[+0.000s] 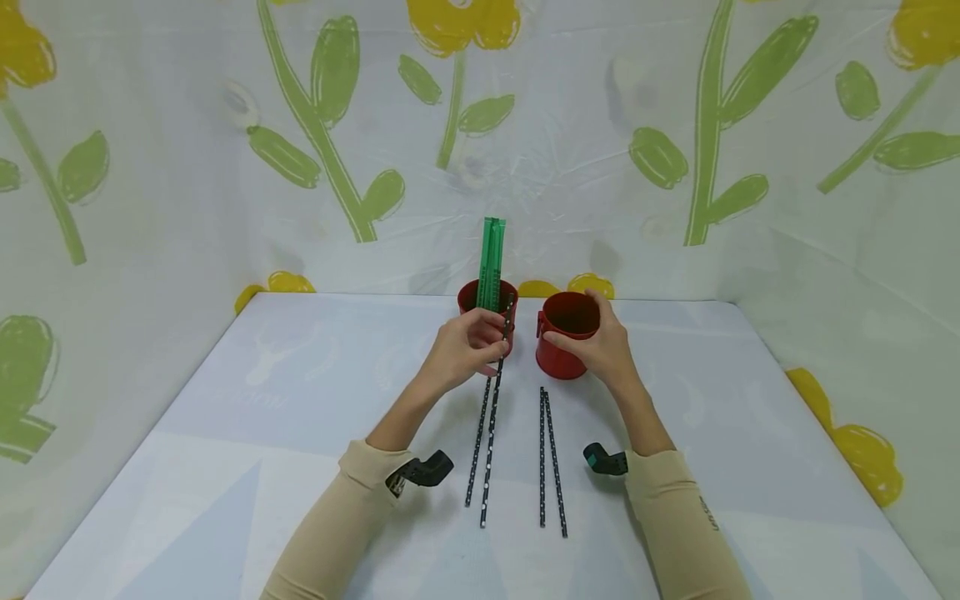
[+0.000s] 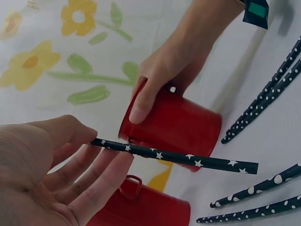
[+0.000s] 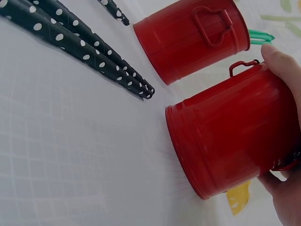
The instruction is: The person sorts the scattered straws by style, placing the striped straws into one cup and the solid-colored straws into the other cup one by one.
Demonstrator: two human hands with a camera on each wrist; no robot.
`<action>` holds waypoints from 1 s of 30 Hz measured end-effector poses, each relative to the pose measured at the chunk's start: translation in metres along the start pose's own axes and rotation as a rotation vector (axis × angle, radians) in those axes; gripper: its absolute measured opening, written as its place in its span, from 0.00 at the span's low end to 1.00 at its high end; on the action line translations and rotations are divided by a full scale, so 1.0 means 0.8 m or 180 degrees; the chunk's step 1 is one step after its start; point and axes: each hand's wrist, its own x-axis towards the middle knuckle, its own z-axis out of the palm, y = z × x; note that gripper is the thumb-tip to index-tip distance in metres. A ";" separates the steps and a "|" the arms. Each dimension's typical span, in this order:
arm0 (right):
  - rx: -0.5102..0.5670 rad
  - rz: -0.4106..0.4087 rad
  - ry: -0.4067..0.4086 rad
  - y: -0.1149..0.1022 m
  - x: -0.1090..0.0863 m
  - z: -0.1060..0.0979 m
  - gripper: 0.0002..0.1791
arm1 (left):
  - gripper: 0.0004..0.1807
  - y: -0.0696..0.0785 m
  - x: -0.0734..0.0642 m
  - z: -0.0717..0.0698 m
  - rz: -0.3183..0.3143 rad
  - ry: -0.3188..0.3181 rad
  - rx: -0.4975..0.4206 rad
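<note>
Between the thumb and fingers of my left hand [image 1: 472, 343] is a black straw with white stars [image 2: 197, 163]. In the head view, this hand is in front of the left red bucket [image 1: 467, 300], which holds green wrapped sticks [image 1: 491, 260]. My right hand [image 1: 609, 343] grips the right red bucket [image 1: 557, 362] by its upper part, thumb on the near side. That bucket has small side handles, and its dark inside shows no contents from here. The lower part of the left bucket is partly hidden behind my left hand.
Two black straws with white dots [image 1: 477, 450] lie on the white table [image 1: 315, 475] below my left hand. Another dotted pair [image 1: 542, 467] lies to their right, in front of the right bucket. A flower-patterned sheet [image 1: 555, 167] hangs behind the table.
</note>
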 end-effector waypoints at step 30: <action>-0.0034 -0.0035 0.0006 -0.002 -0.002 -0.001 0.55 | 0.14 0.021 0.016 0.013 0.0292 0.0272 0.0132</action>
